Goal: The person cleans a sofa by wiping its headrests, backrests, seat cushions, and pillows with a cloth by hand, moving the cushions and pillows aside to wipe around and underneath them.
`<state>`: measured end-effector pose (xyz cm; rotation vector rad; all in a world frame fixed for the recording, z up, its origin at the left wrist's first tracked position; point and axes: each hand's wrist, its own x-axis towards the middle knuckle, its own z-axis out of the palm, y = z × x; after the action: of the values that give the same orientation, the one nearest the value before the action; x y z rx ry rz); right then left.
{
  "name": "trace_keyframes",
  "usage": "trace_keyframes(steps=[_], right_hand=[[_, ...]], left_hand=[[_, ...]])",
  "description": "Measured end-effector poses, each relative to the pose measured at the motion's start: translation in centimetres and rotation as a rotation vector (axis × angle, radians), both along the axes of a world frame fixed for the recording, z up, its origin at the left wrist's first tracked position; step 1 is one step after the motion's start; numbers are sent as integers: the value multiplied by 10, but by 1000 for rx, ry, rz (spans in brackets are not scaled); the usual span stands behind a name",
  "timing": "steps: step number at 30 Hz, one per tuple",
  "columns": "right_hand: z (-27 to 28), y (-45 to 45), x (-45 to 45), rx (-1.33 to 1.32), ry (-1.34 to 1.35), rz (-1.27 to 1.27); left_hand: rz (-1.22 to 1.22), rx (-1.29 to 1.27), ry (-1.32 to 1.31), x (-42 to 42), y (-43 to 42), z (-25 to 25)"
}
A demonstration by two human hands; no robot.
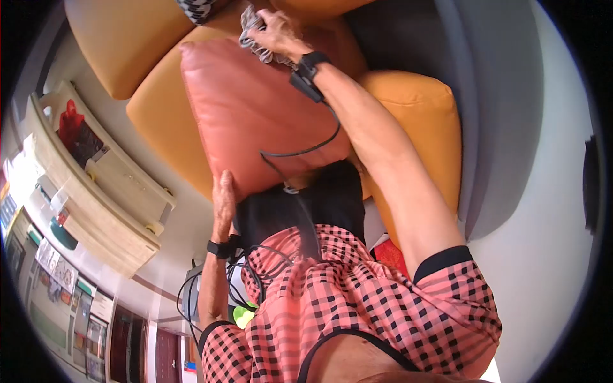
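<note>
yellow-grey sofa (418,115) | pale cabinet (108,233) | pale floor (188,223) | bright glare (25,169), left

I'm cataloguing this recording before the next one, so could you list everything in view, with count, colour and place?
cushion: 1, reddish pink, centre
cloth: 1, grey, over the cushion's far edge
sofa: 1, orange-yellow, around the cushion
patterned fabric: 1, black and white, top edge
cabinet: 1, pale wood, left
red item: 1, red, at the cabinet
grey surface: 1, grey, right
cables: count unclear, black, cushion and left forearm
background clutter: count unclear, mixed colours, lower left, too small to tell
shirt: 1, pink-black check, bottom
wristbands: 2, black, one per wrist
left hand: 1, bare, at the cushion's near-left corner
right hand: 1, bare, holding the cloth
</note>
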<state>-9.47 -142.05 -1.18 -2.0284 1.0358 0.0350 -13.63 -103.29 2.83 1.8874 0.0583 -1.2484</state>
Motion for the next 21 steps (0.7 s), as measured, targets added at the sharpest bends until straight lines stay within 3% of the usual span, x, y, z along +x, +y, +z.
trace_keyframes(steps=[2, 3, 4, 5, 7, 8, 9, 10, 12, 15, 18, 20, 21], right_hand=[[-12, 43, 26, -243, -29, 132], [-25, 72, 29, -504, -181, 167], [-13, 93, 21, -411, -283, 297], [39, 112, 9, -358, -196, 431], [31, 147, -9, -68, -186, 752], [16, 171, -45, -330, -544, 655], [50, 165, -54, -24, -358, 772], [63, 161, -75, -20, -420, 694], [81, 140, -101, 213, -270, 766], [70, 96, -136, 337, -390, 601], [10, 31, -150, -154, -472, 292], [4, -18, -150, -181, -70, -10], [-12, -33, -152, -143, -14, -217]], left_hand=[[-74, 62, 25, 5, -7, 14], [-88, 82, 51, 7, -12, 22], [-73, 75, 49, -1, -10, 22], [-62, 64, 57, -1, -9, 22], [-74, 27, 7, -1, -1, 7], [-57, 26, 25, -3, 6, -2], [-42, 23, 46, -5, 14, -8], [-29, 20, 67, -6, 18, -12], [-68, 1, -34, -6, 14, -14], [-99, 107, 39, -3, 23, -26], [-85, 110, 22, -5, 32, -35], [-86, 142, 76, 1, 34, -36], [-82, 156, 88, 3, 34, -36]])
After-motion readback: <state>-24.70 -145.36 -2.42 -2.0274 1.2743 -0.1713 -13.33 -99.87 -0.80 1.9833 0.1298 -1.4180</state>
